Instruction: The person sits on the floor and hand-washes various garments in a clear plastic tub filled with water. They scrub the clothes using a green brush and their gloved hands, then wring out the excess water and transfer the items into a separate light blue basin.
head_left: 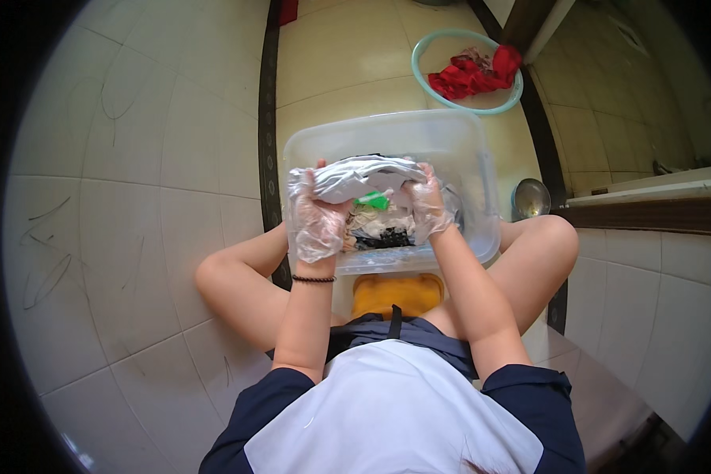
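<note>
Both my hands wear clear plastic gloves and hold a bunched light grey-white cloth [367, 175] stretched between them. My left hand [320, 217] is closed on its left end, and my right hand [428, 204] grips the right end. The cloth hangs over a large clear plastic tub [442, 126] between my knees. Under it in the tub lie several crumpled pieces of fabric: pale ones [395, 217], a black piece [391, 237] and a bright green item [373, 201] whose kind I cannot make out.
Beyond the tub, a light-blue rimmed basin [426, 88] holds red cloth [474, 77]. A small metal bowl [532, 197] stands by the right wall near my knee. An orange-yellow stool [399, 292] shows beneath me. A tiled wall [134, 237] rises on the left.
</note>
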The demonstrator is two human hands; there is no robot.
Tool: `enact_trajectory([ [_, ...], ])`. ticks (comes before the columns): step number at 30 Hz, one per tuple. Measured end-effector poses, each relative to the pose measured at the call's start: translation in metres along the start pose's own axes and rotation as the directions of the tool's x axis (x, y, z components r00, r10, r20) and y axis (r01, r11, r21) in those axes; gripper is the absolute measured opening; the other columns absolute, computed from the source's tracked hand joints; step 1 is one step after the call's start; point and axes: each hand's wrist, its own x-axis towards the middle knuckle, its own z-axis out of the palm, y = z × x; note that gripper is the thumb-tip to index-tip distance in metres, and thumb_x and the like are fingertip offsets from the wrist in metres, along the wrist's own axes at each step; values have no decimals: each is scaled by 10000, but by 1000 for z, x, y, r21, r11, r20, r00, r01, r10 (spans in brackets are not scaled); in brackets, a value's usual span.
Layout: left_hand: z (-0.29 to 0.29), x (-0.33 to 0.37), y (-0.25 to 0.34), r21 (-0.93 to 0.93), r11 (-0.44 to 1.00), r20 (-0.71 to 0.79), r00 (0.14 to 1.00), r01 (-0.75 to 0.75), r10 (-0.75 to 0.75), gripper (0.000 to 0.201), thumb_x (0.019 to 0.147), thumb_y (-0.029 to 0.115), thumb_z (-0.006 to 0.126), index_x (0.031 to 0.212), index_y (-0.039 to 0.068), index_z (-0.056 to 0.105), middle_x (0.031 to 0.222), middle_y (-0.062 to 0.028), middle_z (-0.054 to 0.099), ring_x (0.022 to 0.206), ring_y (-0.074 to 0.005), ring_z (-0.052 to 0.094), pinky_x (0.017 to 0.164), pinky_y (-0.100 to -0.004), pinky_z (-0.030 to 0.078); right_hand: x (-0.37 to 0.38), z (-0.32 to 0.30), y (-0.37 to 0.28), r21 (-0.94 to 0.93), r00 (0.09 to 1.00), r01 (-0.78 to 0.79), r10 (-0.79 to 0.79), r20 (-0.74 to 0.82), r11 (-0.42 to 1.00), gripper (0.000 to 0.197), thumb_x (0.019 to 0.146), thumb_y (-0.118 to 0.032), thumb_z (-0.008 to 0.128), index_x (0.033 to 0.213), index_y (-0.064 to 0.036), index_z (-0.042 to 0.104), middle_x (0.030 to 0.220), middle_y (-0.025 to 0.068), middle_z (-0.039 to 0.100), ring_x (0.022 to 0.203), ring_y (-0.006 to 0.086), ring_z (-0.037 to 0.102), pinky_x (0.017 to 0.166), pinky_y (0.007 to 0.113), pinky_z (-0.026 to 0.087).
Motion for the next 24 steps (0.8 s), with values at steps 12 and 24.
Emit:
enact_trajectory([
  [12, -18, -31, -56, 153, 988, 88, 996, -36, 23, 336, 927, 260, 498, 1206, 76, 469, 1099, -53, 544, 977, -167, 543, 881, -312, 461, -100, 89, -34, -645, 537, 764, -554, 636, 0, 273, 632, -181, 684, 879, -77, 628, 960, 125, 591, 940, 337, 558, 829, 418, 455],
  [24, 10, -40, -29, 130, 986, -38, 994, 109, -104, 341, 946, 369, 448, 1040, 63, 566, 967, -67, 629, 848, -163, 624, 737, -282, 525, -62, 55, -22, -744, 724, 605, -585, 365, 284, 178, 770, -172, 620, 886, -37, 625, 836, 134, 626, 763, 291, 598, 664, 374, 478],
])
